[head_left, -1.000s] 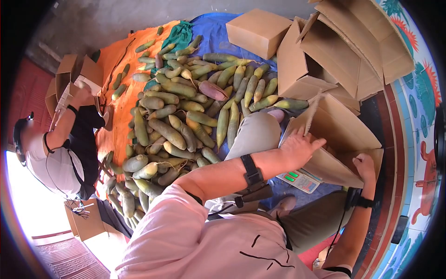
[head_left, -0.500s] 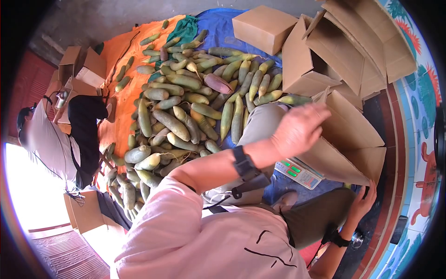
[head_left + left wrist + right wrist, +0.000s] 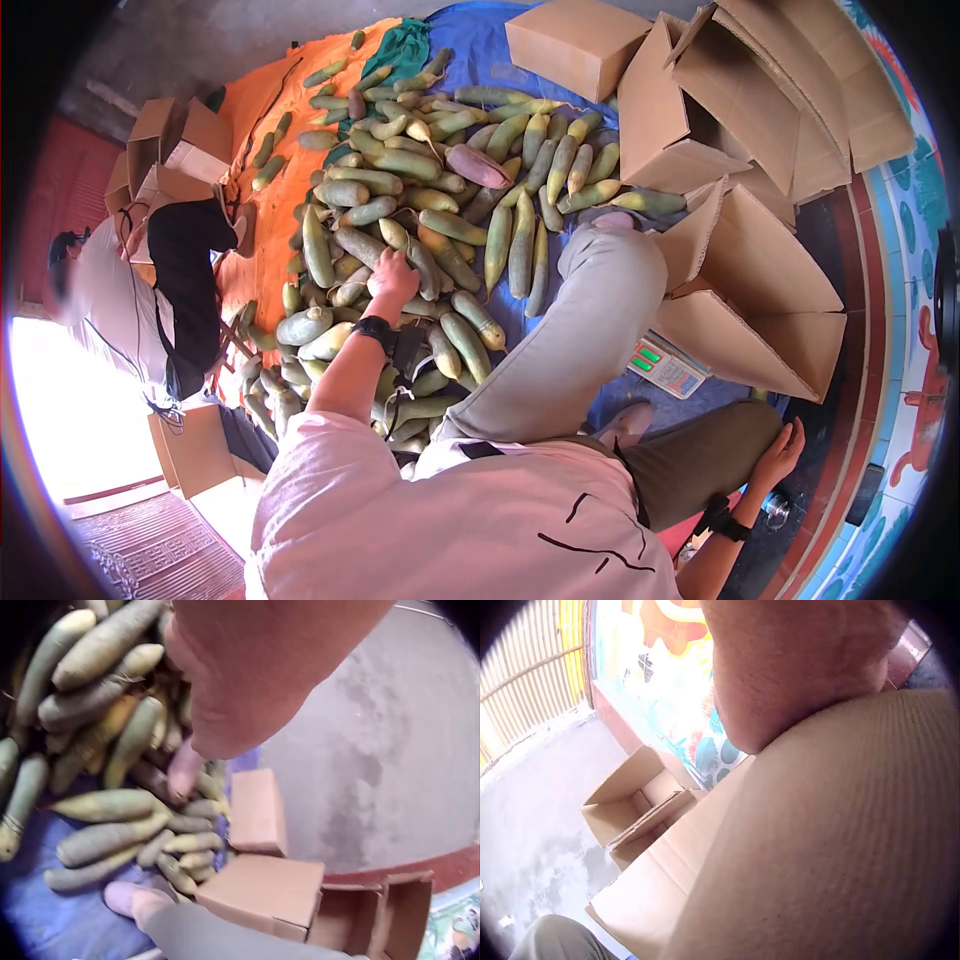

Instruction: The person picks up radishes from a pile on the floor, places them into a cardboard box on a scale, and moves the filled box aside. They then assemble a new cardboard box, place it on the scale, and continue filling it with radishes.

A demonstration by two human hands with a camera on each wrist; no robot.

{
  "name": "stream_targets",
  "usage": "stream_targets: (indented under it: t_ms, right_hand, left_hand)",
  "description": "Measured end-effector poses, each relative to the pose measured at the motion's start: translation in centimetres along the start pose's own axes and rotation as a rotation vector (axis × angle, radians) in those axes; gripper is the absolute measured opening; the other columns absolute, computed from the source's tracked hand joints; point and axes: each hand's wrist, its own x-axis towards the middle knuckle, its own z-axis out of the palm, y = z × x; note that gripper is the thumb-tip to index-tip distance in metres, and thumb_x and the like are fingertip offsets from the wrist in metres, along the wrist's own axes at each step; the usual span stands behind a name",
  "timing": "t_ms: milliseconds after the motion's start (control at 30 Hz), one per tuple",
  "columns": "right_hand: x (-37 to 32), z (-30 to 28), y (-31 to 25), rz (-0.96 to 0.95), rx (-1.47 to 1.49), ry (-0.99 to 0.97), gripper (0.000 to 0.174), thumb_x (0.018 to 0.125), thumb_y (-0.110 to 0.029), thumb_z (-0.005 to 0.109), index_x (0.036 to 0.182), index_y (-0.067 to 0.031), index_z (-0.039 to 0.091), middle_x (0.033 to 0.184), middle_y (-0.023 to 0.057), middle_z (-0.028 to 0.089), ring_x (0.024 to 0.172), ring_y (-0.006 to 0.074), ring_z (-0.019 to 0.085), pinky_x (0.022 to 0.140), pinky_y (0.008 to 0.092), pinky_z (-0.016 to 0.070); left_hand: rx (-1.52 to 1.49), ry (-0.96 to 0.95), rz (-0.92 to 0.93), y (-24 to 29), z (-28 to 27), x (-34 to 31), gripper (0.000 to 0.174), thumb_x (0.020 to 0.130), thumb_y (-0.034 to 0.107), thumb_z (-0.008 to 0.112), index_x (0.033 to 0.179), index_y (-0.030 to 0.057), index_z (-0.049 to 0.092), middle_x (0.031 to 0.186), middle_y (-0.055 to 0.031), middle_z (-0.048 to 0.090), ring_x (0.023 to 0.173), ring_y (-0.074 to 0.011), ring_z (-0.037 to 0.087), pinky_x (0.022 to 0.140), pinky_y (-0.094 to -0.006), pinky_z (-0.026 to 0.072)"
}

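Many green radishes [image 3: 460, 225] lie in a heap in the head view. My left hand [image 3: 393, 280] is over the lower end of one thick radish [image 3: 358, 244], its fingertips right at the skin. Whether the fingers close round it I cannot tell. In the left wrist view the left hand [image 3: 251, 675] fills the top, fingers out of frame, with radishes [image 3: 105, 802] beside and below. My right hand [image 3: 780, 455] rests on the bent knee, fingers relaxed, holding nothing. An open carton [image 3: 765, 345] stands beside a scale [image 3: 668, 365] with lit green digits.
More cartons [image 3: 740, 110] are stacked at the back right, near a closed-looking box [image 3: 575, 45]. Orange [image 3: 235, 115] and blue sheets [image 3: 465, 50] lie under the heap. Another person [image 3: 130, 290] sits at the left near other cartons [image 3: 185, 140]. A painted tile wall [image 3: 915, 300] borders the right.
My left hand has left the open carton's edge and moved left to the radish heap. My right hand has let go of the carton and come down to the knee.
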Motion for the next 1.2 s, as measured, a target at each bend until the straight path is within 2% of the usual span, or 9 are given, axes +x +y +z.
stream_targets:
  t_ms: [133,233,400,667,800,967,1000,1100,1200]
  right_hand:
    - [0.2,-0.1,0.0,0.008,-0.031,-0.021,0.03,0.094,-0.02,0.047,0.114,0.0008,0.055,0.105,0.0171,0.058,0.096,0.0294,0.057,0.083,0.0352,0.0441]
    - [0.1,-0.1,0.1,0.019,-0.053,-0.031,0.031,0.094,-0.021,0.047,0.113,0.0008,0.056,0.106,0.0171,0.058,0.097,0.0295,0.057,0.084,0.0352,0.0438]
    - [0.1,-0.1,0.3,0.035,-0.086,-0.049,0.032,0.094,-0.024,0.047,0.112,0.0007,0.057,0.107,0.0172,0.059,0.098,0.0298,0.057,0.085,0.0352,0.0431]
    - [0.3,-0.3,0.2,0.062,-0.093,-0.065,0.033,0.094,-0.025,0.046,0.109,0.0008,0.058,0.106,0.0171,0.06,0.098,0.0298,0.057,0.086,0.0351,0.0427]
    - [0.3,-0.1,1.1,0.084,-0.039,-0.069,0.031,0.094,-0.022,0.046,0.108,0.0032,0.057,0.104,0.018,0.059,0.096,0.0305,0.056,0.085,0.036,0.0425]
    - [0.4,0.0,1.1,0.052,-0.049,-0.057,0.031,0.094,-0.022,0.046,0.107,0.0029,0.058,0.103,0.0172,0.06,0.095,0.0286,0.057,0.085,0.0344,0.0432]
    - [0.4,0.1,0.9,0.058,-0.042,-0.046,0.031,0.094,-0.023,0.046,0.107,0.0027,0.059,0.103,0.0168,0.061,0.094,0.0276,0.058,0.084,0.0339,0.0435]
    - [0.4,0.1,0.8,0.041,-0.047,-0.043,0.031,0.094,-0.022,0.046,0.107,0.003,0.059,0.103,0.0166,0.061,0.094,0.0278,0.058,0.085,0.0337,0.0435]
    - [0.2,0.4,1.1,0.052,0.019,-0.022,0.03,0.094,-0.021,0.046,0.105,0.0035,0.059,0.102,0.016,0.06,0.093,0.0271,0.057,0.085,0.0339,0.0428]
  left_hand:
    - [0.147,-0.095,-0.044,-3.7,1.9,-0.9,0.071,0.071,0.033,0.07,0.135,0.0264,0.038,0.148,-0.0094,0.017,0.134,-0.0337,0.022,0.101,-0.0529,0.0311]
    - [0.309,-0.032,0.026,-3.0,2.5,-1.4,0.074,0.07,0.034,0.072,0.135,0.0273,0.037,0.148,-0.009,0.016,0.134,-0.035,0.021,0.103,-0.0529,0.0281]
    - [0.495,0.017,0.174,-2.0,5.0,0.3,0.041,0.081,0.014,0.054,0.121,0.0178,0.048,0.144,-0.0113,0.028,0.136,-0.0347,0.018,0.104,-0.0577,0.0221]
    - [0.627,0.026,0.376,-2.5,4.2,1.4,0.029,0.08,0.015,0.054,0.108,0.0154,0.056,0.117,-0.0084,0.048,0.125,-0.0321,0.035,0.102,-0.0572,0.0251]
    - [0.665,-0.009,0.452,-3.1,3.0,1.4,0.034,0.079,0.02,0.057,0.112,0.0148,0.054,0.12,-0.0075,0.048,0.125,-0.0316,0.036,0.102,-0.0575,0.0251]
    - [0.523,0.155,0.535,-2.3,-2.8,0.2,0.051,0.076,0.032,0.064,0.12,0.0122,0.048,0.128,-0.0067,0.045,0.126,-0.0261,0.036,0.104,-0.0538,0.0244]
    - [0.509,0.305,0.575,-2.3,-4.1,0.2,0.049,0.077,0.034,0.063,0.117,0.0101,0.049,0.122,-0.0105,0.05,0.117,-0.0269,0.046,0.1,-0.0477,0.0315]
    - [0.16,0.251,0.289,-2.6,-8.5,0.7,0.046,0.08,0.035,0.061,0.115,0.0073,0.05,0.112,-0.0149,0.055,0.102,-0.0313,0.055,0.09,-0.0446,0.0399]
    - [-0.068,0.482,0.161,-6.0,-8.5,1.5,0.043,0.084,0.034,0.056,0.113,0.0035,0.049,0.106,-0.0183,0.057,0.096,-0.0368,0.055,0.08,-0.0464,0.0435]
